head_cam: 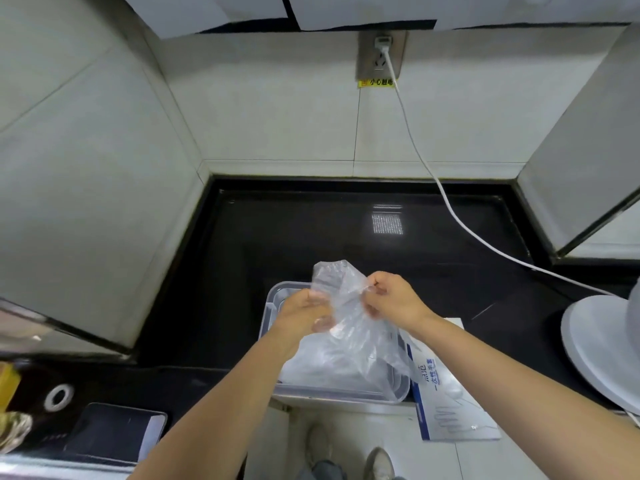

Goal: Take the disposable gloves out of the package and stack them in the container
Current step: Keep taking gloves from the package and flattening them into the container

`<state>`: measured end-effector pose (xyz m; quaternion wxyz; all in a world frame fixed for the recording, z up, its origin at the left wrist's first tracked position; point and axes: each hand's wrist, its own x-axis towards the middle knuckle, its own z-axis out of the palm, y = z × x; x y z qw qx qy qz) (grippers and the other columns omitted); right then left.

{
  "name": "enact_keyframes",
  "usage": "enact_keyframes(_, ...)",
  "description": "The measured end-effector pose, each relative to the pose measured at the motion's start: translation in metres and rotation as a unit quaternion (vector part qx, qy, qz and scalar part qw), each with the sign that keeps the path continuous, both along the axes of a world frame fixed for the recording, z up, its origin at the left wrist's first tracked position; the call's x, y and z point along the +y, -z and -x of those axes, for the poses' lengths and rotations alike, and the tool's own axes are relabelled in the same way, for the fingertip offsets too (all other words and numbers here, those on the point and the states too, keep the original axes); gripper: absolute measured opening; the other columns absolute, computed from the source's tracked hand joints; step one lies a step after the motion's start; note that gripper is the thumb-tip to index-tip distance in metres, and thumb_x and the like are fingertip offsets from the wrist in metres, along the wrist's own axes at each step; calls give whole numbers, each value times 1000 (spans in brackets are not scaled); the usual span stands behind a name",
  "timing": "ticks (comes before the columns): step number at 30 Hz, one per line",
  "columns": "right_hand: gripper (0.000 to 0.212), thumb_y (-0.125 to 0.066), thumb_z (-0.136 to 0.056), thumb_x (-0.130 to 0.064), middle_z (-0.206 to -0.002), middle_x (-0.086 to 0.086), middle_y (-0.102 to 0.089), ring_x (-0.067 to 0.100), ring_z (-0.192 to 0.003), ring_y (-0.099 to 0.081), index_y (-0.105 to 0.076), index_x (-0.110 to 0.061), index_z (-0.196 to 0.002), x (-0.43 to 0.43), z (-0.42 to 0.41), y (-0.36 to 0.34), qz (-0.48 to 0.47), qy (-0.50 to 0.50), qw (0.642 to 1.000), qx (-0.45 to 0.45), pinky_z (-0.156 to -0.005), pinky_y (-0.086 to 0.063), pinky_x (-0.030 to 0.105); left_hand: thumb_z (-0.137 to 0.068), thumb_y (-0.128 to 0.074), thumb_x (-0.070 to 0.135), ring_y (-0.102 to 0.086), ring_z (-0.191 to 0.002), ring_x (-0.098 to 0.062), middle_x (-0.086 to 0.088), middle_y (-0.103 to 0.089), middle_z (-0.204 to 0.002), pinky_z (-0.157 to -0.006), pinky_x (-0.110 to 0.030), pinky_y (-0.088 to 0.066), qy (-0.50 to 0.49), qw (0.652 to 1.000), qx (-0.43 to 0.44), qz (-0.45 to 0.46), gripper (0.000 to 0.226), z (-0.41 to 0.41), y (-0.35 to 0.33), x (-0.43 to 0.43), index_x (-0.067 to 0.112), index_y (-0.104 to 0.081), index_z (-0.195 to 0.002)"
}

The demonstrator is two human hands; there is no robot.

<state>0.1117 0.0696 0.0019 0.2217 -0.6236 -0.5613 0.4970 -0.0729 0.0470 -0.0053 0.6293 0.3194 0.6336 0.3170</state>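
The person is standing at the black counter point(277, 237) and holding one clear disposable glove point(341, 289) up between both hands. The left hand point(301, 315) is gripping the glove's lower left part, fingers curled into the thin plastic. The right hand point(391, 299) is pinching the glove's right edge between thumb and fingers. The glove is hanging crumpled between them, its top poking up above the knuckles and its lower end trailing down.

All of this is happening right over the clear container point(273, 296), which is sitting at the front edge of the counter. A pile of clear gloves point(332, 365) is lying inside it, and the held glove's tail is drooping onto that pile. Just beside the container, on its right, the blue and white package point(450, 403) is lying flat, partly under the right forearm, its near end sticking out past the counter's edge.

A white cable point(412, 133) is running from the wall socket point(381, 58) down across the counter toward the right, where a round white base point(602, 344) is standing. Off to the left, well apart from the container, a dark phone point(117, 431) is lying flat with a roll of tape point(59, 396) beside it.
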Motion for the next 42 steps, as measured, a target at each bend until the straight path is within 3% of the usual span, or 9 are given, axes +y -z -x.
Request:
enact_keyframes(5, 17, -53, -91, -6, -69, 10, -67, 13, -55, -62, -63, -6, -78, 2, 6, 2, 74, -53, 996, -27, -61, -55, 27, -93, -63, 14, -64, -87, -20, -6, -67, -92, -81, -34, -55, 7, 997, -79, 23, 5, 14, 7, 1, 11, -64, -97)
enact_keyframes(8, 26, -51, -96, -13, -62, 6, -64, 13, -51, -60, -67, -1, -80, 0, 11, 5, 97, -59, 993, -23, -54, -51, 25, -95, -58, 21, -60, -73, -20, -9, -63, -80, -82, -40, -57, -44, 996, 70, 30, 15, 8, 20, 7, 12, -65, -86)
enact_keyframes(11, 39, -49, -100, -21, -58, 5, -65, 15, -51, -59, -64, 0, -71, 3, 5, 6, 101, -14, 995, 0, -58, -53, 29, -102, -41, 19, -38, -58, -10, -3, -43, -66, -53, -20, -40, -20, 982, 184, -42, 29, 4, 28, 1, 14, -46, -74)
enact_keyframes(15, 15, -59, -95, -20, -82, -1, -69, 15, -76, -65, -67, -14, -84, 13, -4, 8, -73, 56, 994, -62, -76, -56, 35, -103, -36, 15, -40, -65, -9, -4, -45, -75, -55, -17, -36, 41, 943, 313, -105, 23, 6, 36, -8, 12, -46, -83)
enact_keyframes(19, 18, -58, -91, -5, -87, -8, -66, 11, -72, -60, -68, -20, -91, 2, 13, -13, -285, 2, 958, 11, -67, -48, 20, -103, -33, 22, -51, -80, -23, -11, -59, -95, -74, -34, -40, 90, 898, 416, -113, 26, 4, 46, -11, 6, -49, -116)
enact_keyframes(24, 30, -56, -94, -15, -103, 2, -69, 18, -92, -64, -63, -24, -121, -18, 43, 29, -41, -261, 953, -148, -81, -50, 28, -104, -22, 27, -50, -77, -17, -4, -55, -97, -64, -30, -38, 157, 866, 472, -55, 30, 0, 59, -19, 13, -42, -122)
enact_keyframes(29, 79, -55, -95, -18, -145, 9, -43, 29, -124, -52, -6, -31, -157, -22, 48, 70, 122, -309, 893, -305, -96, -46, 33, -102, -37, 18, -62, -93, -21, -8, -61, -114, -67, -27, -45, 184, 838, 514, -22, 36, 4, 62, -18, 10, -31, -137)
enact_keyframes(35, 97, -60, -90, -7, -152, 12, -29, 29, -114, -58, 7, -34, -155, -26, 58, 83, 144, -321, 884, -309, -84, -51, 34, -65, -71, -3, -59, -90, -22, -6, -56, -104, -71, -29, -52, 256, 766, 545, -223, 43, -8, 60, -20, 13, -58, -103)
enact_keyframes(42, 114, -70, -86, -17, -162, 9, -10, 30, -130, -47, 21, -37, -151, -29, 48, 92, 163, -318, 881, -309, -92, -51, 33, -83, -71, 16, -52, -118, -29, -13, -18, -146, -87, -31, -49, 352, 814, 459, 55, 84, 2, 86, -17, 26, -17, -145)
